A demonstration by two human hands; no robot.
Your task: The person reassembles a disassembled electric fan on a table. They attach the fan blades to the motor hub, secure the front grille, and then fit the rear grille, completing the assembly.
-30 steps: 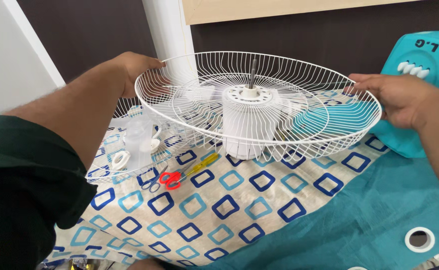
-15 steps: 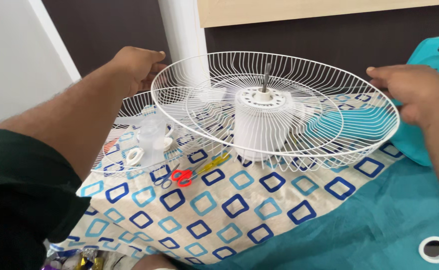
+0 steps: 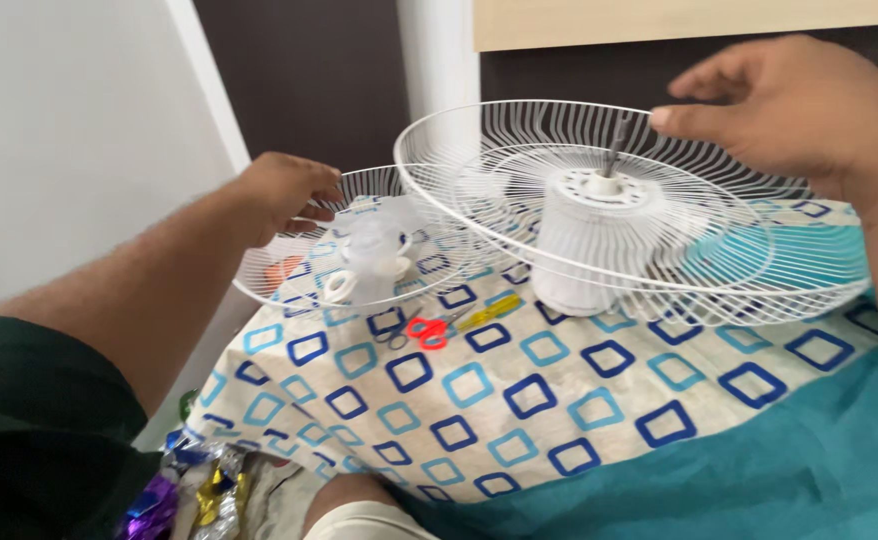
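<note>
A white wire fan grille with a white motor housing and a metal shaft at its centre stands on the patterned cloth. My right hand hovers over its far rim, fingers apart, thumb tip touching the wire. A second, loose wire grille lies to the left, partly under the first. My left hand curls over its far rim. Inside it lie a translucent plastic fan part and a white ring.
Red-handled scissors and a yellow screwdriver lie on the cloth in front of the grilles. Teal fabric covers the near right. Shiny foil scraps sit at the lower left. A white wall rises on the left.
My left hand let go of the big grille's left rim and dropped to the loose grille. My right hand came off the right rim and moved over the far rim. The view swung left.
</note>
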